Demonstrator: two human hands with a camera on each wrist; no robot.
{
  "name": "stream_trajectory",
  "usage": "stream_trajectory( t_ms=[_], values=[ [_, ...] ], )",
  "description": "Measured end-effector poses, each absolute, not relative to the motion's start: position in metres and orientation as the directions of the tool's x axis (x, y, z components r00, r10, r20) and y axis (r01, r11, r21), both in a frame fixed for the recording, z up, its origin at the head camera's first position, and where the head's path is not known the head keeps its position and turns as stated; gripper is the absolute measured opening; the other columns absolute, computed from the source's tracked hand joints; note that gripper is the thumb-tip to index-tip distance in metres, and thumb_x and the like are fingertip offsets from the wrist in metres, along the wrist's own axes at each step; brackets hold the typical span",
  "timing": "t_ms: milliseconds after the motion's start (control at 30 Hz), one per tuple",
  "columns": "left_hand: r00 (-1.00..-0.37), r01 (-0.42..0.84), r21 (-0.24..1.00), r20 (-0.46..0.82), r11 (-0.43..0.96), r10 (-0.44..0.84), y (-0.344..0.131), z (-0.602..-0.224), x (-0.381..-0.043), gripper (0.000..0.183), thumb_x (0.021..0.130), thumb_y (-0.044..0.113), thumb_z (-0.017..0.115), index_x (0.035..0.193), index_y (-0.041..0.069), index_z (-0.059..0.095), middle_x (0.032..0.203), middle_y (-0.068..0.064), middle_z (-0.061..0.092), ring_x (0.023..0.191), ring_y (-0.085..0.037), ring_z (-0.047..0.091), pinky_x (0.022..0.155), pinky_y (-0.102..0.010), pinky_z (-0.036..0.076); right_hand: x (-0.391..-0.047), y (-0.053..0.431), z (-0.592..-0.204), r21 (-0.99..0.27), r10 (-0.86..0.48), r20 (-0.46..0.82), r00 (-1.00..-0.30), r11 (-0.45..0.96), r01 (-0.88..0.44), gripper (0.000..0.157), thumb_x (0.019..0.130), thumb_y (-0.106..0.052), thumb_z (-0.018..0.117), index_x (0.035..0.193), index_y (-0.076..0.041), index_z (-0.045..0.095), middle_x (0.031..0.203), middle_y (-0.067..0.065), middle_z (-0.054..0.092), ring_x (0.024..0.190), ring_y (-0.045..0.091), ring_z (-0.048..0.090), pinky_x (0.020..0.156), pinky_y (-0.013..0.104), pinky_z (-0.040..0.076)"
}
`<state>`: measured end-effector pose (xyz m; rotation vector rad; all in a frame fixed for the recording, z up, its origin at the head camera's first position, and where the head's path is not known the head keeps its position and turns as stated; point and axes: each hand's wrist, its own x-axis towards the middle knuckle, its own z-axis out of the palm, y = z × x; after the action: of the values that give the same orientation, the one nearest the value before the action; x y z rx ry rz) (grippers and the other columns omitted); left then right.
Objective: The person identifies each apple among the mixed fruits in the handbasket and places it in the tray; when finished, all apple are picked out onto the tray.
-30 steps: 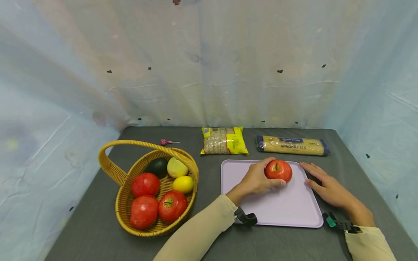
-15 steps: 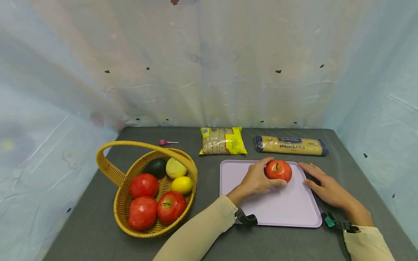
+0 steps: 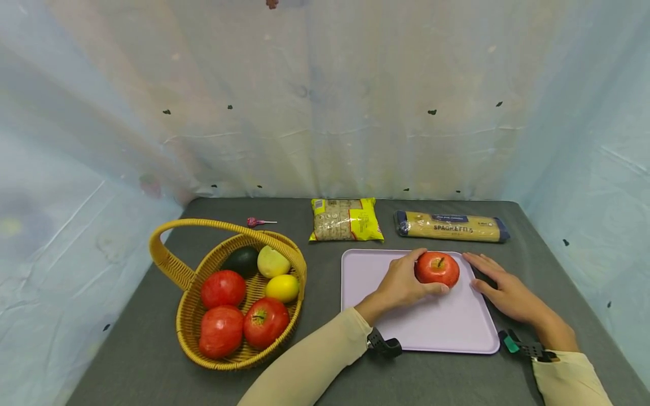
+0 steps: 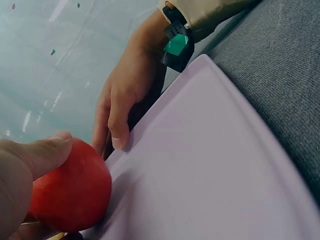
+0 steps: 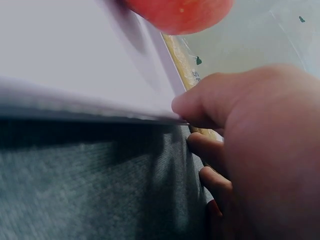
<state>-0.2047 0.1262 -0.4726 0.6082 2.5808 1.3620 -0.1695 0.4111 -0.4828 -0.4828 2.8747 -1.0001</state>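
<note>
My left hand [image 3: 403,282] grips a red apple [image 3: 438,269] over the far right part of a lilac tray [image 3: 431,332], with the thumb on its near side. In the left wrist view the apple [image 4: 75,192] is partly covered by that thumb; whether it touches the tray cannot be told. At the tray's right edge rests my right hand [image 3: 513,293], its fingers fairly straight. The right wrist view shows its thumb [image 5: 200,102] touching the rim, the other fingers outside the tray.
On the left stands a yellow wicker basket [image 3: 184,327] with several red fruits, a lemon [image 3: 282,288], a pale green fruit [image 3: 273,262] and a dark avocado [image 3: 241,261]. Behind lie a lollipop [image 3: 254,222], a yellow-and-clear packet [image 3: 346,220] and a spaghetti pack [image 3: 452,226].
My left hand and the apple have shifted slightly right and toward me over the tray, and the apple has tilted a little. The right hand stays at the tray's edge.
</note>
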Motion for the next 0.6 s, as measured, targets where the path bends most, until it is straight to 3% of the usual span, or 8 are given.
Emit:
stream_trajectory(
  t_ms=[267,600],
  values=[
    [-0.908,0.273,0.820,0.048,0.502,0.416,0.126,-0.471,-0.204,0.081,0.088,0.038,0.095,0.156,0.015,0.059,0.138,-0.003,0.075,0.122,-0.011,0.068,0.104,-0.022,0.054,-0.169,0.409,-0.481,-0.611,-0.298,0.010,-0.955,0.753,-0.242,0.066,0.112,-0.022,0.062,0.171,-0.009,0.036,0.171,0.033,0.035,0.157,0.067,0.021,0.112,0.092,0.021],
    [-0.873,0.360,0.833,0.143,0.419,0.467,0.105,-0.420,-0.179,0.083,0.091,0.042,0.091,0.162,0.019,0.054,0.156,0.000,0.065,0.135,-0.022,0.066,0.106,-0.027,0.057,-0.168,0.409,-0.481,-0.607,-0.291,-0.004,-0.957,0.761,-0.229,0.066,0.112,-0.024,0.062,0.171,-0.009,0.036,0.172,0.033,0.035,0.156,0.066,0.022,0.111,0.092,0.022]
  ],
)
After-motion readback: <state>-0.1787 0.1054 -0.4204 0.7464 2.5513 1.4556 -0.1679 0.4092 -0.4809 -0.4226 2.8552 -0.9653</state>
